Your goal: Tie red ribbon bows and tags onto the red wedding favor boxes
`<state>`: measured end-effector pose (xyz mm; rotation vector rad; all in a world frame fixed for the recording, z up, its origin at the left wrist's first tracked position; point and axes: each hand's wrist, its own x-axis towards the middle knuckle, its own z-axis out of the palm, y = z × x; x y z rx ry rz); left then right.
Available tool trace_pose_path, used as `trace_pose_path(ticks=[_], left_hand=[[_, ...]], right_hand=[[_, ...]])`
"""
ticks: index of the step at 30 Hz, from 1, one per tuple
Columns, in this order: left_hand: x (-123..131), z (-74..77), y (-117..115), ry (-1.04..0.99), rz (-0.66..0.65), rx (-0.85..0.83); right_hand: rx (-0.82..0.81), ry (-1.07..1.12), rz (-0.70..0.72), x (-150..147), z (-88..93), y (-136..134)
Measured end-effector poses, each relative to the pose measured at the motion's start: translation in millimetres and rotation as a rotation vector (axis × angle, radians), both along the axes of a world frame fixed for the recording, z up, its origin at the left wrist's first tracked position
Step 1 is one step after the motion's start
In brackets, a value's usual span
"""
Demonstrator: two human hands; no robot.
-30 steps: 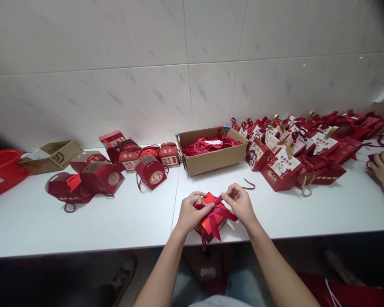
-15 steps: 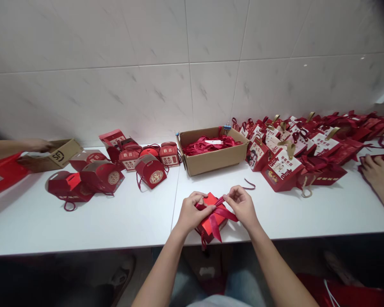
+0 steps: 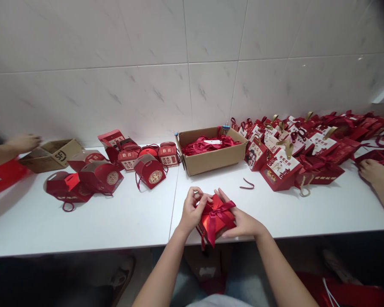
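Observation:
A small red gift box (image 3: 207,221) sits at the table's front edge, between my hands. A dark red satin ribbon (image 3: 218,212) is tied in a bow on its top, with one tail hanging over the front. My left hand (image 3: 192,209) grips the box's left side, fingers curled and thumb on the top near the ribbon. Around the right side wraps my right hand (image 3: 243,221), thumb low at the front and fingers behind. The far side of the box is hidden.
A cardboard box (image 3: 211,164) of red ribbons stands behind. A loose cord (image 3: 248,184) lies right of it. Red gift boxes (image 3: 150,172) sit left, finished-looking bags (image 3: 281,168) right. Other people's hands (image 3: 376,170) work at both ends, one beside an SF carton (image 3: 56,157).
My right hand has let go of the ribbon end and moved down around the box's right side. The bow now lies spread on top. At the far left, another person's hand has moved away from the carton.

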<state>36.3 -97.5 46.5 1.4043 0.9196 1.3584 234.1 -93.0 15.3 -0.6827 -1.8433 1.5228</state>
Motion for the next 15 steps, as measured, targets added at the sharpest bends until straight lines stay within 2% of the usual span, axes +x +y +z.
trace_pose_path(ticks=[2,4,5,7,8,11,15], left_hand=[[-0.8,-0.1,10.6,-0.032,-0.063,-0.009],[-7.7,1.6,31.7,-0.067,-0.045,-0.074],[-13.5,2.9,45.6,-0.079,0.018,-0.135],[-28.8,5.7,76.8,-0.003,0.246,-0.376],[-37.5,7.0,92.1,0.028,0.299,-0.435],[-63.7,8.7,126.6,0.075,0.419,-0.492],[-92.3,6.4,138.0,0.118,0.578,-0.498]], right_hand=[[-0.038,-0.037,-0.039,-0.5,5.3,-7.0],[-0.072,-0.043,-0.121,2.0,9.6,-12.3],[-0.074,-0.050,-0.171,4.2,10.9,-14.1],[-0.067,-0.068,-0.256,9.6,11.6,-16.3],[-0.065,-0.073,-0.282,12.1,11.3,-17.0],[-0.078,-0.072,-0.320,17.0,9.4,-18.4],[-0.084,-0.069,-0.334,18.0,7.7,-19.6]])
